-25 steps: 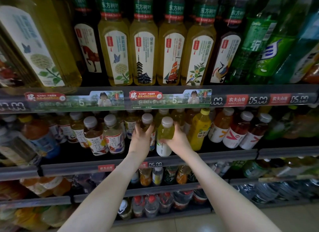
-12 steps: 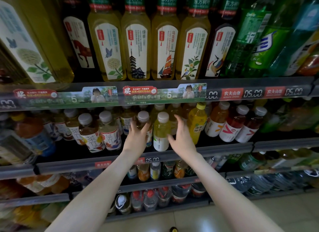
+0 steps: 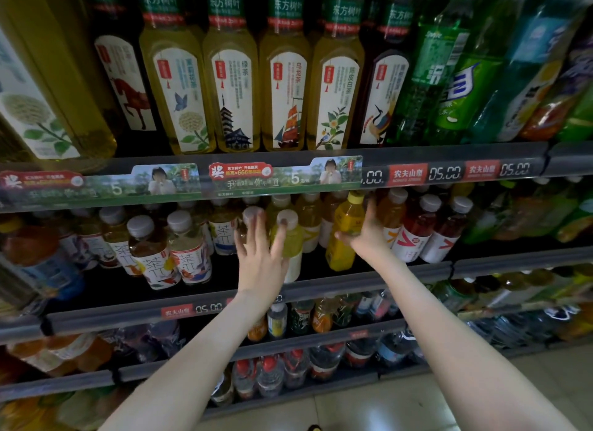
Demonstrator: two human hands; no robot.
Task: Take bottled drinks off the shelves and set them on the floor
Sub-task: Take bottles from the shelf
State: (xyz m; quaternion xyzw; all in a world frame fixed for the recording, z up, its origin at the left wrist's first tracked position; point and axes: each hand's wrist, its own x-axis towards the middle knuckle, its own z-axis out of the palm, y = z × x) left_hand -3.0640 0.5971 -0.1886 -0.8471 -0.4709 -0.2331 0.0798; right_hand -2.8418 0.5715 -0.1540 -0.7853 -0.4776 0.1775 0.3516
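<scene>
On the middle shelf (image 3: 321, 289) stands a pale green bottle (image 3: 290, 241) with a white cap. My left hand (image 3: 261, 257) is spread in front of it with blurred, straight fingers reaching to the caps. To its right stands a yellow bottle (image 3: 348, 218) with a yellow cap. My right hand (image 3: 367, 234) lies against it: the thumb crosses its front and the fingers point up along its right side. Neither hand has lifted anything.
Tall tea bottles (image 3: 231, 87) and green soda bottles (image 3: 433, 77) fill the shelf above. Small tea bottles (image 3: 189, 254) stand to the left, red-label juice bottles (image 3: 414, 234) to the right. Lower shelves hold water bottles (image 3: 272, 376). Tiled floor (image 3: 369, 408) shows below.
Both hands let go of the bottles they held a second ago. The right hand moved right to the yellow bottle. The left hand shifted right, in front of the pale green bottle.
</scene>
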